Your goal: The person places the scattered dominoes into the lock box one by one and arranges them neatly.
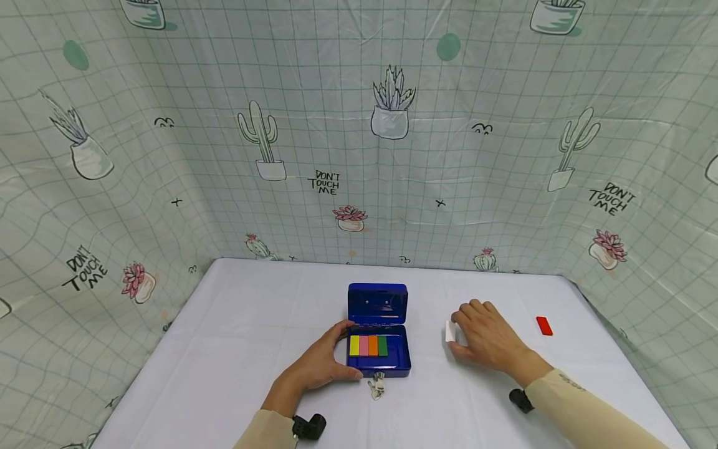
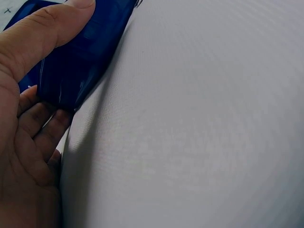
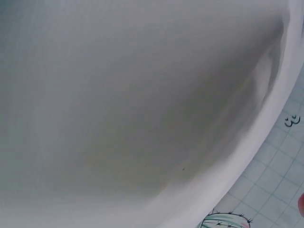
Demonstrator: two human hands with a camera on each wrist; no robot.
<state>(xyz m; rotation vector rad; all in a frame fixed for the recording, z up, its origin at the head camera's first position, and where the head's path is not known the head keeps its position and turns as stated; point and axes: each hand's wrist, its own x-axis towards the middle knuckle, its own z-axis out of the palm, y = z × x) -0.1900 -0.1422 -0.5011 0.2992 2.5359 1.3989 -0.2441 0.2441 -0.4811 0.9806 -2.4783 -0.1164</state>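
A blue metal cash box [image 1: 399, 358] stands on the table with its lid [image 1: 378, 304] raised. Yellow, pink, orange and green blocks [image 1: 368, 345] lie side by side in it, towards the left. At the box's front hangs a small padlock [image 1: 379, 381] with keys. My left hand [image 1: 320, 362] grips the box's left side, thumb at the front corner and fingers at the back; the left wrist view shows the thumb [image 2: 52, 28] against the blue wall. To the right of the box, my right hand [image 1: 485, 337] pinches a white block [image 1: 450, 331] by its ends.
A red block [image 1: 544, 325] lies on the white-covered table [image 1: 252, 312], right of my right hand. Behind the table and at its sides hangs a cactus-print cloth [image 1: 314, 137]. The right wrist view shows mostly white cloth [image 3: 118, 104].
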